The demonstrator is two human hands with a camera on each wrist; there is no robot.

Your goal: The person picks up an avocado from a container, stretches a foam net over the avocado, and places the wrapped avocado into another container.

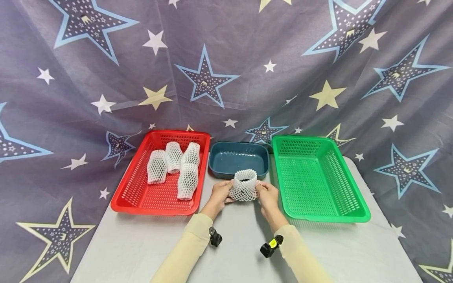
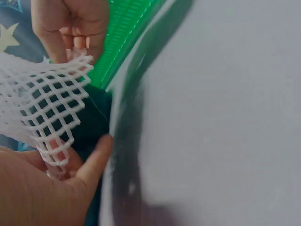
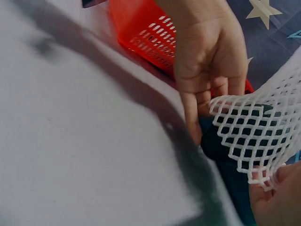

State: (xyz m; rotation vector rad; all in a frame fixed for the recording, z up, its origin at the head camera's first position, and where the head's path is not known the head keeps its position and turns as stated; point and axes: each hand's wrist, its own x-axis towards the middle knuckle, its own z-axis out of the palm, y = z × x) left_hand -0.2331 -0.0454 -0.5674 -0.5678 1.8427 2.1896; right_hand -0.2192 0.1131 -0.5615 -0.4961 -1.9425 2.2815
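Note:
A white foam net sleeve is held between both hands over the table, in front of the dark teal dish. My left hand pinches its left edge. At the opposite edge my right hand pinches it the same way. Pulled wide between them, the sleeve's mesh shows diamond gaps in the left wrist view, and nothing is visible inside it. From the right wrist, the left hand appears across the sleeve's flared rim.
On the left stands a red basket with several white foam net sleeves in it. The teal dish sits at the back middle, between it and a green basket on the right. A starry curtain hangs behind the table.

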